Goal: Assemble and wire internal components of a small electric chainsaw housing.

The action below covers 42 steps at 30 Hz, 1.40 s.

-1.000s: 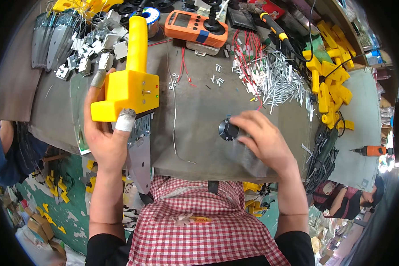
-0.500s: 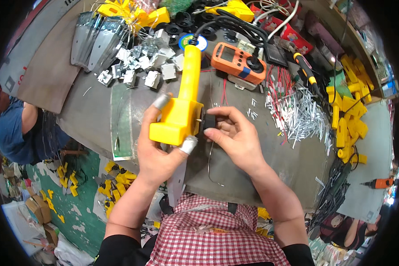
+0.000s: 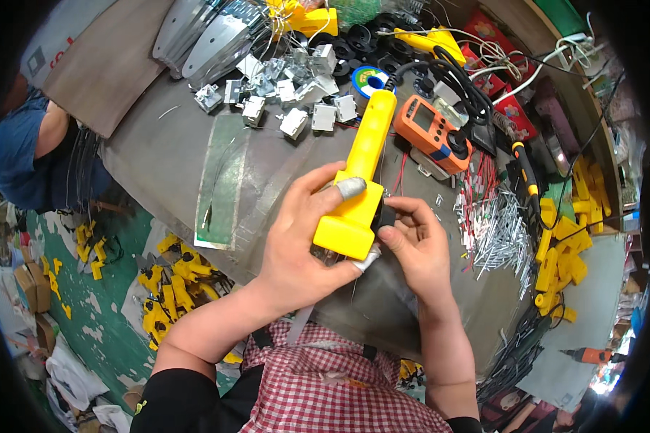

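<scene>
My left hand (image 3: 296, 249) grips a yellow plastic handheld tool housing (image 3: 349, 229) from its left side, with silver-wrapped fingertips pressed on it. The housing's long handle (image 3: 373, 133) points away from me, and a black cord comes out of its far end. At the housing's right side, my right hand (image 3: 422, 252) pinches a small black knob (image 3: 387, 214) between thumb and fingers. The knob is right beside the housing; whether it is fixed there I cannot tell. A thin wire hangs below the hands.
An orange meter (image 3: 430, 128) and a blue-rimmed spool (image 3: 370, 81) lie beyond my hands. White box-shaped parts (image 3: 294, 123) are heaped at far left, near a green mat (image 3: 220, 191). Metal tubes (image 3: 495, 234), a screwdriver (image 3: 525, 169) and yellow housings (image 3: 556, 267) lie right. A person (image 3: 32, 151) sits left.
The whole view has shifted, so the bench appears farther right. My left hand's wrapped finger now lies across the housing. The metal pin seen between housing and knob no longer shows.
</scene>
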### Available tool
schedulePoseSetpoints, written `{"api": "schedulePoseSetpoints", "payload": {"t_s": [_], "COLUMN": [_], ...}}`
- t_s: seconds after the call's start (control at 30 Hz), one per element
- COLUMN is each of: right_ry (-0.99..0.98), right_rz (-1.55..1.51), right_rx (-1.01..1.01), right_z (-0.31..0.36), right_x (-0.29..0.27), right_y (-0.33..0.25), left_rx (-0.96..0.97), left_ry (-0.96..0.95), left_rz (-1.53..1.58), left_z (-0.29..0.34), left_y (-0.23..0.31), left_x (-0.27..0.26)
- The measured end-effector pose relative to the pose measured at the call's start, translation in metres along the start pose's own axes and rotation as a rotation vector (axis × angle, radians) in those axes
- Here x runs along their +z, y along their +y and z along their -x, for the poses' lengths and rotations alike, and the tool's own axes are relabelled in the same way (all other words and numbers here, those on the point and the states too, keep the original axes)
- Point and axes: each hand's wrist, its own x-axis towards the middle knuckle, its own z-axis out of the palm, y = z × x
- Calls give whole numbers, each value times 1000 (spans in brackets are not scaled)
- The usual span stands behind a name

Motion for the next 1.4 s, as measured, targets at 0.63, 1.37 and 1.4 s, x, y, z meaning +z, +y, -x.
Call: {"api": "schedulePoseSetpoints", "payload": {"t_s": [0.63,1.37,1.4], "right_ry": [50,419,416], "right_rz": [949,812,820], "right_rx": [-892,-527,-546], "right_z": [-54,-111,-112], "right_x": [-53,-114,-113], "right_y": [-16,-11,-11], "left_rx": [-289,148,148], "left_ry": [166,-303,-296], "left_rz": [305,-1059,-1060], "left_z": [6,-33,-34], "left_y": [-21,0,-1], "left_x": [-14,-10,-8]}}
